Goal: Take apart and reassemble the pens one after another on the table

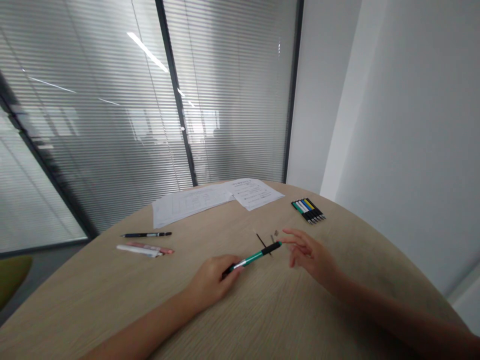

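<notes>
My left hand rests on the wooden table, closed around the lower end of a green and black pen that points up and to the right. At the pen's black tip are the fingertips of my right hand, fingers loosely spread, touching or just short of it. A thin dark rod and small loose parts lie on the table just behind the pen.
A row of several pens lies at the back right. Printed papers lie at the far edge. On the left lie a black pen, a pink pen and a white pen. Glass walls with blinds stand behind.
</notes>
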`<state>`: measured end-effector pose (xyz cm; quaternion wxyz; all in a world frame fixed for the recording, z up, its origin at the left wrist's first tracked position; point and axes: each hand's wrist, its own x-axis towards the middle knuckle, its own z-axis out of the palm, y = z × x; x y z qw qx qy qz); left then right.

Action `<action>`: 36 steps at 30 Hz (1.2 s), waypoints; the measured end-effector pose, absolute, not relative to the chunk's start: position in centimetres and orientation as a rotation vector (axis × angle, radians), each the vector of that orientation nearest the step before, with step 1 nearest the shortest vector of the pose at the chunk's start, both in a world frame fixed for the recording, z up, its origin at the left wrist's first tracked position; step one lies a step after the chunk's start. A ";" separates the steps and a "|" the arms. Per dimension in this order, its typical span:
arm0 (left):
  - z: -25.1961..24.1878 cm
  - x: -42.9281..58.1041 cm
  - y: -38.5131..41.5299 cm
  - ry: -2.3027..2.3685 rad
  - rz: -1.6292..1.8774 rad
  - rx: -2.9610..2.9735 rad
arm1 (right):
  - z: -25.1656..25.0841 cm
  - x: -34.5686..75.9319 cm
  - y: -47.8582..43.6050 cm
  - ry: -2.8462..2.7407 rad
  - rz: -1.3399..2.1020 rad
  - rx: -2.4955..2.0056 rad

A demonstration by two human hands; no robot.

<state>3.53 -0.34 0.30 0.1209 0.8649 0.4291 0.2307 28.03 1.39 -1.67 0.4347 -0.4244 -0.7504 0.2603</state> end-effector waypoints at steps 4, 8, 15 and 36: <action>0.4 3.4 -0.1 1.332 0.866 2.330 | -2.1 28.0 2.4 -2.107 0.354 -1.063; 0.1 3.4 0.2 1.260 1.001 2.081 | -2.6 27.9 2.8 -2.463 0.076 -0.943; -0.4 3.4 0.6 1.151 1.090 1.987 | -3.0 28.2 2.9 -2.513 -0.109 -0.911; -0.5 1.4 3.1 1.630 0.898 2.487 | -2.5 28.4 2.1 -2.646 -0.325 -1.044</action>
